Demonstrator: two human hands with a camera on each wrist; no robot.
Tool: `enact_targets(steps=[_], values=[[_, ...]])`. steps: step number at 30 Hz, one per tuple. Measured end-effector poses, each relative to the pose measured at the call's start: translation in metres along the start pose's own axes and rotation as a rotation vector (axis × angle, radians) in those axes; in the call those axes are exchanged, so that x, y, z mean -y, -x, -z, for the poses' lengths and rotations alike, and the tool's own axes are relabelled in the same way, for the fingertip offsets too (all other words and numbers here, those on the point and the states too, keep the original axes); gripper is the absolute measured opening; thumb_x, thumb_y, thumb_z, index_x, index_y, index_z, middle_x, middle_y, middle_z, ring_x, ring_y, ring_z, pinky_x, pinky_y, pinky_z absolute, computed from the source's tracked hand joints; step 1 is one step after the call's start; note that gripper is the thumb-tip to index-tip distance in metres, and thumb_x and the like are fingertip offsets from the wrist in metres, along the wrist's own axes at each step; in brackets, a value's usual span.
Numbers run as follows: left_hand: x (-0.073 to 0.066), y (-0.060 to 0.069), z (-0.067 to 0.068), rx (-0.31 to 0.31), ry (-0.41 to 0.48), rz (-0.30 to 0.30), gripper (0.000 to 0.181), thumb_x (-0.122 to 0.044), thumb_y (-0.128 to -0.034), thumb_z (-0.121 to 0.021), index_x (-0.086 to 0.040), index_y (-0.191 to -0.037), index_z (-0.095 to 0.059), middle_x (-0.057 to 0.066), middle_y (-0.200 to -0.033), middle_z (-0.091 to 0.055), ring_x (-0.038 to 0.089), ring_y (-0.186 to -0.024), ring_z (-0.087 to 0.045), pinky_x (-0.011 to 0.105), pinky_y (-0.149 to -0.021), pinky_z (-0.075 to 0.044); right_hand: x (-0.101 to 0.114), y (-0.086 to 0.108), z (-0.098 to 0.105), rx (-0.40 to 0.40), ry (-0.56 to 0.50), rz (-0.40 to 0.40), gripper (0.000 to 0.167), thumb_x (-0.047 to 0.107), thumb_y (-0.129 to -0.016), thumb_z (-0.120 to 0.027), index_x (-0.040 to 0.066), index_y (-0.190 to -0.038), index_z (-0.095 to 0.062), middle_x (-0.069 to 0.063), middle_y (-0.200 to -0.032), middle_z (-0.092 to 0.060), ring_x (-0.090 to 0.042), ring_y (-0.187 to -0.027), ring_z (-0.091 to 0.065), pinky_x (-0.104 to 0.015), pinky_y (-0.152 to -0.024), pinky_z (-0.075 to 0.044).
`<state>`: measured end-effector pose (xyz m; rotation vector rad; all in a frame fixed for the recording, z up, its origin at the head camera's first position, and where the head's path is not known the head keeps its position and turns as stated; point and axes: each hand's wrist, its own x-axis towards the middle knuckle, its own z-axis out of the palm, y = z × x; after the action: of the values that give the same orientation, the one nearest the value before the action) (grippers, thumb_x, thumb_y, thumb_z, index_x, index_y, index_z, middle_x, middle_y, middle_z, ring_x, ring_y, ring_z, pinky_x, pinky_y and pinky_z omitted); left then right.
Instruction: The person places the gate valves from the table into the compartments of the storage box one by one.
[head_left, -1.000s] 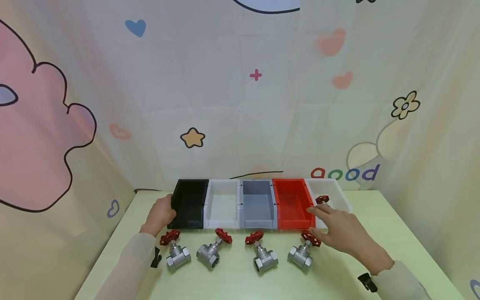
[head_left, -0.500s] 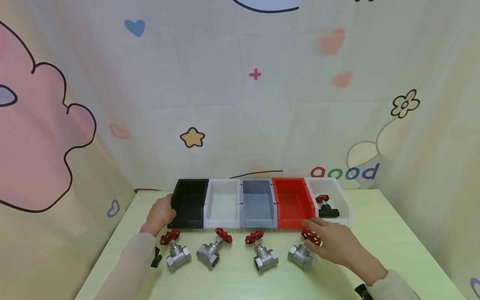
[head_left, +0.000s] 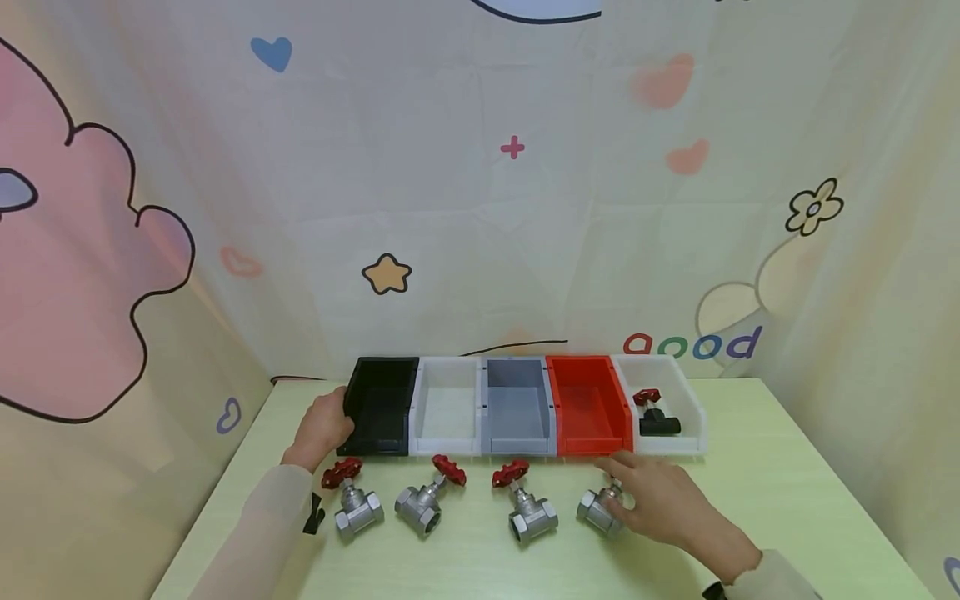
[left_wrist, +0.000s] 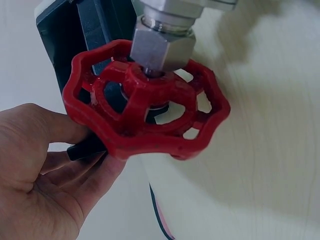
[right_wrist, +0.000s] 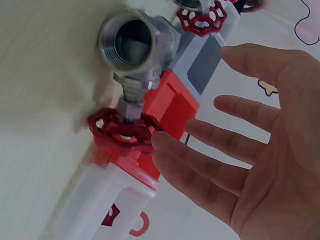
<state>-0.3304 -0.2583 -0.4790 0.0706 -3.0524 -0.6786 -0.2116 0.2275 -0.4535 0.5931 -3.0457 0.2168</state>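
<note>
At the left end of a row of bins, my left hand (head_left: 318, 429) grips the side wall of the black bin (head_left: 375, 446), thumb and fingers on either side of it in the left wrist view. My right hand (head_left: 663, 504) hovers over the rightmost silver valve (head_left: 597, 510), hiding its red handwheel in the head view. In the right wrist view the fingers are spread and mostly straight, close beside that handwheel (right_wrist: 122, 137). Three more silver valves with red handwheels lie in front of the bins: the left (head_left: 358, 512), the second (head_left: 417, 507) and the third (head_left: 532, 517).
Beyond the black bin stand a white bin (head_left: 447, 447), a grey bin (head_left: 519, 446), a red bin (head_left: 594, 446) and another white bin (head_left: 697, 408). A black-bodied valve (head_left: 660, 425) with a red handwheel lies in the last one. A printed curtain (head_left: 480, 208) hangs behind the table.
My right hand has come away from the right white bin, moving down and left over the rightmost silver valve, and has uncovered the black-bodied valve. My left hand stays on the black bin.
</note>
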Motion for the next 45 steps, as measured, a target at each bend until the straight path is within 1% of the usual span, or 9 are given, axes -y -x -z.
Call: enact_targets(steps=[5,13,19,24,27,31,37,41,45], values=[[-0.001,-0.001,0.000,0.000,-0.001,-0.005,0.056,-0.004,-0.0882,-0.056,0.008,-0.141,-0.040,0.031,-0.131,-0.056,0.042,-0.111,-0.060,0.058,-0.096,-0.050,0.002,0.001,-0.011,0.054,-0.028,-0.024,0.054,0.036,-0.078,-0.079,0.022,-0.128,-0.065,-0.003,-0.124,-0.066,-0.020,-0.090,-0.067,-0.043,-0.078,-0.058],[-0.002,-0.002,0.000,0.004,0.005,-0.011,0.055,-0.004,-0.0882,-0.056,0.008,-0.140,-0.041,0.031,-0.129,-0.058,0.041,-0.107,-0.061,0.057,-0.094,-0.051,0.003,0.000,-0.026,0.078,-0.023,-0.020,0.054,0.035,-0.075,-0.081,0.023,-0.125,-0.066,-0.001,-0.117,-0.067,-0.017,-0.084,-0.062,-0.040,-0.070,-0.056],[-0.002,-0.001,0.000,0.012,0.015,-0.001,0.058,-0.004,-0.0884,-0.056,0.007,-0.142,-0.039,0.031,-0.134,-0.055,0.042,-0.113,-0.060,0.058,-0.097,-0.049,0.003,0.000,-0.033,0.103,-0.067,-0.030,0.056,0.033,-0.075,-0.082,0.022,-0.126,-0.065,-0.003,-0.117,-0.067,-0.019,-0.093,-0.061,-0.048,-0.076,-0.056],[-0.001,-0.001,-0.001,0.010,0.014,-0.005,0.058,-0.004,-0.0881,-0.056,0.008,-0.142,-0.039,0.031,-0.134,-0.055,0.042,-0.113,-0.060,0.058,-0.097,-0.049,0.003,-0.001,-0.040,0.119,-0.093,-0.035,0.055,0.030,-0.076,-0.082,0.021,-0.127,-0.064,-0.001,-0.116,-0.066,-0.016,-0.091,-0.059,-0.045,-0.075,-0.056],[0.000,-0.002,-0.001,0.013,0.016,-0.001,0.059,-0.004,-0.0884,-0.056,0.007,-0.143,-0.038,0.031,-0.135,-0.054,0.042,-0.114,-0.059,0.058,-0.098,-0.049,0.004,-0.001,-0.044,0.127,-0.106,-0.051,0.056,0.029,-0.076,-0.082,0.020,-0.128,-0.063,-0.003,-0.119,-0.066,-0.017,-0.093,-0.060,-0.047,-0.079,-0.057],[0.000,-0.002,-0.001,0.014,0.023,0.003,0.060,-0.004,-0.0887,-0.056,0.007,-0.144,-0.037,0.031,-0.137,-0.053,0.043,-0.115,-0.058,0.058,-0.098,-0.048,0.005,-0.002,-0.048,0.109,-0.112,-0.066,0.056,0.029,-0.077,-0.081,0.019,-0.129,-0.063,-0.008,-0.126,-0.065,-0.021,-0.099,-0.063,-0.053,-0.085,-0.056],[0.001,-0.001,-0.001,0.001,0.009,-0.017,0.059,-0.002,-0.0873,-0.056,0.009,-0.142,-0.038,0.032,-0.133,-0.055,0.044,-0.114,-0.059,0.058,-0.096,-0.050,0.007,-0.003,-0.054,0.080,-0.111,-0.068,0.054,0.028,-0.077,-0.082,0.014,-0.126,-0.064,-0.014,-0.130,-0.062,-0.028,-0.104,-0.064,-0.054,-0.088,-0.054],[0.001,0.000,0.000,-0.007,0.003,-0.031,0.059,0.000,-0.0860,-0.055,0.011,-0.141,-0.039,0.033,-0.130,-0.057,0.045,-0.112,-0.060,0.057,-0.094,-0.050,0.007,-0.002,-0.056,0.064,-0.116,-0.068,0.055,0.026,-0.076,-0.083,0.011,-0.126,-0.063,-0.017,-0.130,-0.061,-0.029,-0.100,-0.063,-0.053,-0.089,-0.054],[0.000,0.000,0.000,-0.011,0.003,-0.036,0.058,0.000,-0.0859,-0.055,0.011,-0.141,-0.039,0.033,-0.129,-0.057,0.046,-0.111,-0.060,0.057,-0.094,-0.050,0.008,-0.002,-0.057,0.061,-0.124,-0.075,0.055,0.026,-0.076,-0.083,0.010,-0.125,-0.063,-0.013,-0.125,-0.060,-0.025,-0.094,-0.060,-0.049,-0.088,-0.055]])
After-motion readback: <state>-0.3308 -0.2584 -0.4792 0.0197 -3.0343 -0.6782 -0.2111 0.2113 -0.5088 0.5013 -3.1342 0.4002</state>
